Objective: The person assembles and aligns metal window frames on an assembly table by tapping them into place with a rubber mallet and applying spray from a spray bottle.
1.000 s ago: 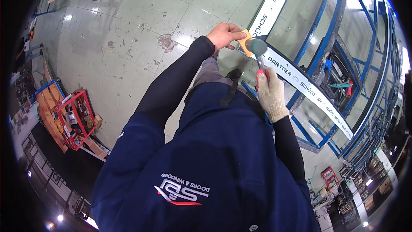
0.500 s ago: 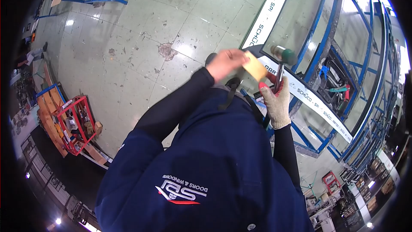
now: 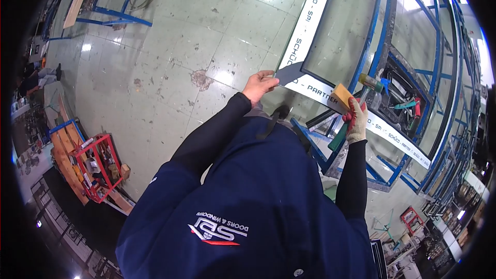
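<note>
My bare left hand (image 3: 260, 88) has its fingertips closed on the left edge of a dark grey flat piece (image 3: 290, 74), which lies over the corner of a white-taped frame (image 3: 315, 89). A red-and-white glove covers my right hand (image 3: 356, 119), which is closed around a mallet (image 3: 338, 138) and a yellowish wooden block (image 3: 340, 96). The mallet's green and yellow head points up and away, and its green handle hangs below the hand. Both the block and the mallet are over the lettered frame's lower bar.
Blue metal racks (image 3: 380, 36) support the frame on the right. Pliers with red and green grips (image 3: 408, 105) lie beyond it. A red crate cart (image 3: 98, 168) and wooden boards stand at lower left. Another person (image 3: 44, 76) is at far left.
The wooden block has passed from my left hand to my gloved right hand. My left hand has moved to the dark grey piece. My right hand has shifted right with the mallet.
</note>
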`<state>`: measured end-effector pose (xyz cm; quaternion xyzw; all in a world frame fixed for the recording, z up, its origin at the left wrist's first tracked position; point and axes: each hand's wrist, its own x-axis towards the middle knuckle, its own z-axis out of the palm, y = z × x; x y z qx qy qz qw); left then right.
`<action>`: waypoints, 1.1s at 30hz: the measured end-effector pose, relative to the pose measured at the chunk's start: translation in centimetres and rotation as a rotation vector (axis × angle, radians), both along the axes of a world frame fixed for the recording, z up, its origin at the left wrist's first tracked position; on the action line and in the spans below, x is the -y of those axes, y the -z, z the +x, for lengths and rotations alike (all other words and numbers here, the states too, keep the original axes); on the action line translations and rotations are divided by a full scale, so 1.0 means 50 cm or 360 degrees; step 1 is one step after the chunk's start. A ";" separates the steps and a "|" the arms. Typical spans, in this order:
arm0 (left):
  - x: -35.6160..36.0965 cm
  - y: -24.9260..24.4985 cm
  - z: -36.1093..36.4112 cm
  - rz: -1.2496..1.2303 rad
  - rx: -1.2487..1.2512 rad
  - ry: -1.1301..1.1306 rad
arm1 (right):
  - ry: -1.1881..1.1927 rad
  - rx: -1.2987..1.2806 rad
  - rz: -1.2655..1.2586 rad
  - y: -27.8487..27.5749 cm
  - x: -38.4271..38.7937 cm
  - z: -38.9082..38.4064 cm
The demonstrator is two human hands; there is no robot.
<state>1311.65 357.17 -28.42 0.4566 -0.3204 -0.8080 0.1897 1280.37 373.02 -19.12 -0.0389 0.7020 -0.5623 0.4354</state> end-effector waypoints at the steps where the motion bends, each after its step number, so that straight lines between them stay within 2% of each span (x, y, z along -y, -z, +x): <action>1: -0.002 0.001 0.004 -0.0028 0.0024 0.0016 | 0.0048 0.0070 -0.0025 0.007 -0.001 -0.006; 4: -0.004 0.006 0.015 0.0007 0.0036 0.0005 | 0.0108 0.0115 -0.0085 0.015 -0.009 -0.010; 7: -0.008 0.046 0.019 -0.0254 0.0138 0.0109 | 0.0044 0.0162 -0.0208 0.039 -0.028 -0.023; 11: 0.025 -0.021 -0.030 -0.0143 0.0346 0.0256 | -0.0006 0.0087 -0.0214 0.041 -0.033 -0.028; 16: 0.054 -0.010 -0.074 -0.0172 0.0341 0.0259 | 0.0009 0.0044 -0.0246 0.037 -0.035 -0.021; 18: 0.074 0.024 -0.089 -0.0294 0.0410 0.0374 | -0.0005 0.0021 -0.0215 0.047 -0.034 -0.023; 20: 0.072 -0.015 -0.108 -0.0501 0.0593 0.0386 | 0.0008 0.0020 -0.0234 0.047 -0.036 -0.021; 25: 0.078 0.002 -0.109 -0.0695 0.0743 0.0460 | 0.0017 0.0097 -0.0296 0.066 -0.044 -0.030; 28: 0.069 0.010 -0.107 -0.0381 0.0512 0.0339 | 0.0045 0.0111 -0.0296 0.069 -0.045 -0.030; 33: 0.070 0.013 -0.077 -0.0360 0.0511 0.0440 | 0.0034 0.0118 -0.0284 0.060 -0.043 -0.027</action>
